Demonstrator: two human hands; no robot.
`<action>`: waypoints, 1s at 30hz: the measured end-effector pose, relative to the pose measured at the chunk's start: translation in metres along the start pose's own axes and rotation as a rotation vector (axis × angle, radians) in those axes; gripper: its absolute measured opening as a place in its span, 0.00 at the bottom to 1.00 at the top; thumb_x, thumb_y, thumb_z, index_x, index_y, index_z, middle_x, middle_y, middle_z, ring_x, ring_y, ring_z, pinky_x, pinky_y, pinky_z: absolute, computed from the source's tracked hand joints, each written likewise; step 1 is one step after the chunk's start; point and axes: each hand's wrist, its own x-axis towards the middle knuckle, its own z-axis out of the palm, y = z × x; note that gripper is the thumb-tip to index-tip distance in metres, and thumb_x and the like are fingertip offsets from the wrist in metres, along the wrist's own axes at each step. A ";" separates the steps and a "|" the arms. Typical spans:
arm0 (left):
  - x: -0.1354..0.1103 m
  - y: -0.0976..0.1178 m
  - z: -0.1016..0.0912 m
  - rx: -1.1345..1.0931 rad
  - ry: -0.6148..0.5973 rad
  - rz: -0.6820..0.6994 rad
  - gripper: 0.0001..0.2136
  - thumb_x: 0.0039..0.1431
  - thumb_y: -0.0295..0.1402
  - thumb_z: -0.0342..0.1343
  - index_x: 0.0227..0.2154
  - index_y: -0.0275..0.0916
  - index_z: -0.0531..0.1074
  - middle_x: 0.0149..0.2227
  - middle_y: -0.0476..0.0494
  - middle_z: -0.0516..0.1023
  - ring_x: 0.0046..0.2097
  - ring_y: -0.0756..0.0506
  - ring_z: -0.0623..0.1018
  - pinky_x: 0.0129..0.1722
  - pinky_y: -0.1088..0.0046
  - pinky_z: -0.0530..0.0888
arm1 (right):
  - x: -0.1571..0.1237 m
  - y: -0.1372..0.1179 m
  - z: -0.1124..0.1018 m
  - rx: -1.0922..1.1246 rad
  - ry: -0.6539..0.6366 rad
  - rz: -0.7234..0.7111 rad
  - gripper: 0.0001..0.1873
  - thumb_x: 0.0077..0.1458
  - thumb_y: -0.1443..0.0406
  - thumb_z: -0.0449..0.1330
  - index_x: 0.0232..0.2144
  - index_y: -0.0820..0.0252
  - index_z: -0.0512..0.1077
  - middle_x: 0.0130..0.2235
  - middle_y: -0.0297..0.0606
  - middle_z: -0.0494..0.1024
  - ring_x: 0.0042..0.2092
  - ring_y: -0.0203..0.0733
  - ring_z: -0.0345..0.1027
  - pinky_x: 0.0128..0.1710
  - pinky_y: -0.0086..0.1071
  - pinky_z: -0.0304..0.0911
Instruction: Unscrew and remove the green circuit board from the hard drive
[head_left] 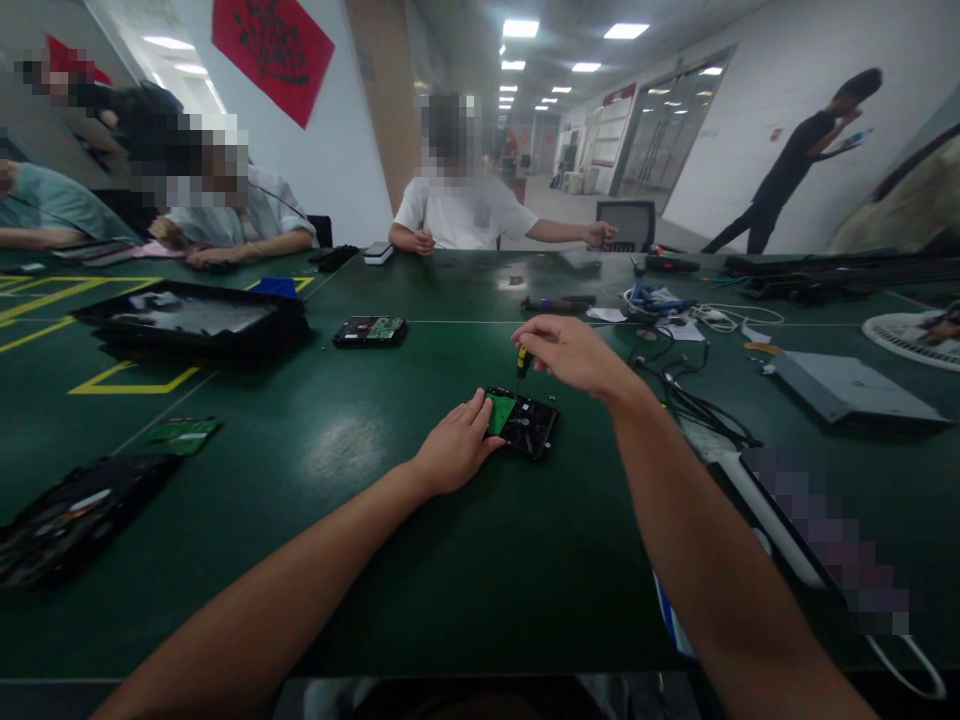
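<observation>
A black hard drive [531,430] with a green circuit board [500,412] lies on the green table in front of me. My left hand [459,440] grips its left side, fingers over the board's edge and thumb along the near side. Above the drive, my right hand [566,352] pinches a screwdriver [523,362] with a yellow and black handle. It stands nearly upright, its shaft pointing down at the drive near the board's edge. Whether the tip sits in a screw is too small to tell. Tiny screws [552,398] seem to lie beside the drive.
Another drive [370,331] lies farther back, left of a black tray [195,325]'s right side. Dark parts [82,510] lie at left. Cables [679,390], a silver metal box [855,388] and a power tool [559,303] lie rightward. A person [465,215] sits opposite.
</observation>
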 end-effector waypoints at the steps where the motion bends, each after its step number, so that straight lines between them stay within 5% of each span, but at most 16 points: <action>1: 0.000 0.000 0.000 -0.001 0.005 0.001 0.33 0.73 0.49 0.42 0.69 0.27 0.54 0.72 0.22 0.50 0.71 0.31 0.59 0.68 0.54 0.61 | 0.000 0.001 0.000 -0.021 0.014 -0.009 0.13 0.64 0.57 0.57 0.39 0.57 0.77 0.35 0.38 0.81 0.31 0.38 0.71 0.32 0.33 0.64; 5: 0.000 -0.001 0.000 -0.009 0.005 -0.001 0.33 0.73 0.50 0.41 0.69 0.27 0.54 0.72 0.22 0.50 0.71 0.32 0.59 0.68 0.54 0.61 | 0.000 0.002 -0.001 -0.047 0.050 0.014 0.11 0.62 0.57 0.60 0.35 0.58 0.76 0.35 0.38 0.81 0.31 0.37 0.71 0.31 0.32 0.64; 14: 0.000 -0.002 0.002 -0.020 0.009 -0.001 0.33 0.72 0.49 0.42 0.70 0.29 0.53 0.73 0.24 0.49 0.71 0.31 0.59 0.67 0.53 0.62 | 0.002 0.004 0.006 0.194 -0.028 0.052 0.13 0.69 0.58 0.52 0.44 0.58 0.74 0.32 0.38 0.80 0.29 0.37 0.75 0.31 0.31 0.70; 23: 0.000 -0.001 0.001 -0.012 0.000 -0.010 0.33 0.73 0.49 0.41 0.69 0.28 0.54 0.73 0.22 0.48 0.71 0.31 0.61 0.67 0.53 0.62 | 0.002 0.006 0.002 0.005 0.057 0.060 0.14 0.64 0.55 0.60 0.36 0.59 0.74 0.29 0.37 0.79 0.28 0.37 0.71 0.27 0.31 0.64; 27: 0.000 0.000 0.001 -0.021 0.007 -0.009 0.33 0.73 0.50 0.41 0.70 0.30 0.53 0.73 0.24 0.48 0.71 0.32 0.60 0.67 0.52 0.62 | 0.001 0.003 0.005 0.120 0.017 0.048 0.12 0.67 0.56 0.57 0.37 0.58 0.73 0.36 0.39 0.81 0.26 0.35 0.71 0.24 0.31 0.64; 30: 0.000 0.001 -0.001 -0.015 -0.005 -0.018 0.33 0.73 0.50 0.41 0.70 0.28 0.54 0.73 0.23 0.49 0.71 0.31 0.60 0.68 0.53 0.61 | 0.002 0.002 0.006 0.199 -0.025 0.055 0.13 0.69 0.57 0.53 0.39 0.58 0.73 0.32 0.38 0.80 0.27 0.37 0.73 0.27 0.32 0.68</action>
